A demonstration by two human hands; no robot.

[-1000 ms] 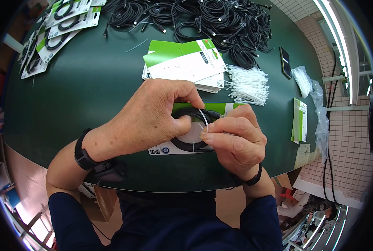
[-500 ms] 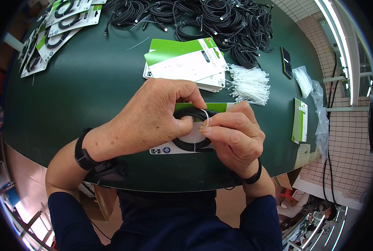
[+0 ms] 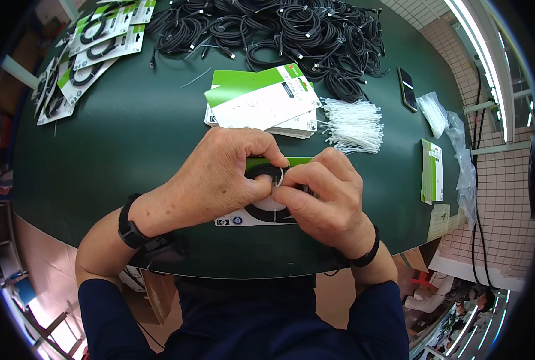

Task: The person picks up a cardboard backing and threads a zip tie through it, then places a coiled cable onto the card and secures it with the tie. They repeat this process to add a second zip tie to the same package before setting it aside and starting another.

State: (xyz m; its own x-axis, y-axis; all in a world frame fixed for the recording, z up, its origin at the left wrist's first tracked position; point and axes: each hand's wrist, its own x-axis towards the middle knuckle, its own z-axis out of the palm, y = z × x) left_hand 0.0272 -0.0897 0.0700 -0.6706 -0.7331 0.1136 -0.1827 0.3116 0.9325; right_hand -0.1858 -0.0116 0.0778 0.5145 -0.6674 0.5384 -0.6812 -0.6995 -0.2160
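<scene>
Black cable coil (image 3: 263, 213): on a green-and-white card (image 3: 247, 220), near the green table's (image 3: 111, 156) front edge. Left hand (image 3: 222, 174): pinching the coil's top. Right hand (image 3: 327, 201): fingertips closed on white tie (image 3: 281, 174), since shifted leftward, nearer the left thumb; tie apparently being worked.

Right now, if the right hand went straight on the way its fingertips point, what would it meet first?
Probably the left hand, at its thumb, just left of the right hand; the black cable coil lies close too, and the depth is unclear.
</scene>
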